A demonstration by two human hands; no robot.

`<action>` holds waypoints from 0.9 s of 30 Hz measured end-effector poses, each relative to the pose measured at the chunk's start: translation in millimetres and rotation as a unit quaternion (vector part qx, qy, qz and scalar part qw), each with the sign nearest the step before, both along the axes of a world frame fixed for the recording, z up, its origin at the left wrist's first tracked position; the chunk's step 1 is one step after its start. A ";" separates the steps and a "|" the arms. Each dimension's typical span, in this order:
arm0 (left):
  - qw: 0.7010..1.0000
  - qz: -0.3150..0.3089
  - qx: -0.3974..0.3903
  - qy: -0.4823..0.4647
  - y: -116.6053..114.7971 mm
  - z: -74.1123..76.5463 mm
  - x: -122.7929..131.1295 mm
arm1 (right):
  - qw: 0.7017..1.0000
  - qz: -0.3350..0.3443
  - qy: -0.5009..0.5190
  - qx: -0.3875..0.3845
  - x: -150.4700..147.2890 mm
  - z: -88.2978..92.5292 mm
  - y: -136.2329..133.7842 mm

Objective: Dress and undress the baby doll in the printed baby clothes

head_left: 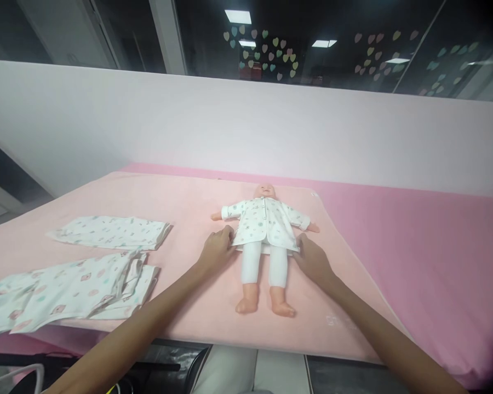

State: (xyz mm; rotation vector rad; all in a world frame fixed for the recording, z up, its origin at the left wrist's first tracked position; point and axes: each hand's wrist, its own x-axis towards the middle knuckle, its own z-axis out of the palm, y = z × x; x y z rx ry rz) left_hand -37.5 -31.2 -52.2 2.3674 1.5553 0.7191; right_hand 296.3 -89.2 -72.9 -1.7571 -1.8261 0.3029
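Observation:
A baby doll lies on its back on a pink mat, arms spread and bare feet toward me. It wears a white printed jacket, buttoned at the front, over white leggings. My left hand is closed on the jacket's lower hem at the left side. On the opposite side, my right hand pinches the other corner of the same hem. Both sleeves cover the doll's arms, leaving its hands bare.
Two sets of folded printed baby clothes, one farther back and one nearer, lie at the left. The peach mat covers a pink surface. A white low wall stands behind, below dark glass with heart stickers.

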 end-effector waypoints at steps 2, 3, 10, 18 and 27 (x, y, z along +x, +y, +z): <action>1.000 -0.001 -0.004 -0.015 -4.9 0.6 -7.2 | 1.000 0.005 0.003 0.006 4.8 3.0 -6.2; 1.000 -0.008 0.005 -0.027 -7.7 1.0 -9.8 | 1.000 0.007 0.007 0.016 5.0 6.3 -9.6; 0.986 -0.125 0.082 -0.073 -14.0 14.1 26.6 | 0.984 0.105 -0.054 0.132 -43.7 32.7 -2.6; 0.985 -0.059 0.135 0.084 8.0 27.0 70.8 | 0.984 0.061 -0.135 0.103 -57.5 43.1 36.4; 0.984 0.141 -0.053 0.099 53.9 27.1 -45.0 | 0.991 -0.083 -0.102 -0.012 94.9 28.0 14.4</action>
